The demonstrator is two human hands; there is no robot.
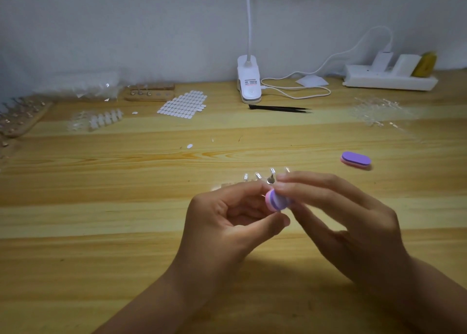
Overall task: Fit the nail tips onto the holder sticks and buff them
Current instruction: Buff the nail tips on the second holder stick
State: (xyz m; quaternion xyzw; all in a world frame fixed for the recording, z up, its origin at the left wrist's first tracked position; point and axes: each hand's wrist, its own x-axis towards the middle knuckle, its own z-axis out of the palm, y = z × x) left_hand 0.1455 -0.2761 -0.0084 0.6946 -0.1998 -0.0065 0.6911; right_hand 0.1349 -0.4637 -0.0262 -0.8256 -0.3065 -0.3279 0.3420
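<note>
grip: left hand (227,215), fingers curled, with index tip above and thumb tip below the pink-and-purple buffer (276,201), pinching its near end. right hand (346,222), its fingers nearly straight and blurred, lies across the buffer's top and far end, with the thumb below. whether this hand grips the buffer or only touches it cannot be told. both hands are above the table (126,232), near its middle.

just beyond the fingertips: a metal-tipped stick (271,179) rises beside the left index finger, its lower part hidden. a short row of clear nail tips (258,175) stands on either side of it, their bases hidden behind the hands.

right of the hands, well apart: a spare buffer (355,159), purple face up, flat on the table.

far side of the table, left to right:
- a rack (20,116) of loaded sticks at the left edge
- a strip of white tips (106,117)
- a wooden block (149,92)
- a sheet of white tabs (183,105), with one loose tab (189,146) nearer the middle
- a lamp clamp (249,81)
- black tweezers (280,108) just in front of the clamp
- a scatter of clear tips (376,111)
- a power strip (389,79) against the wall
</note>
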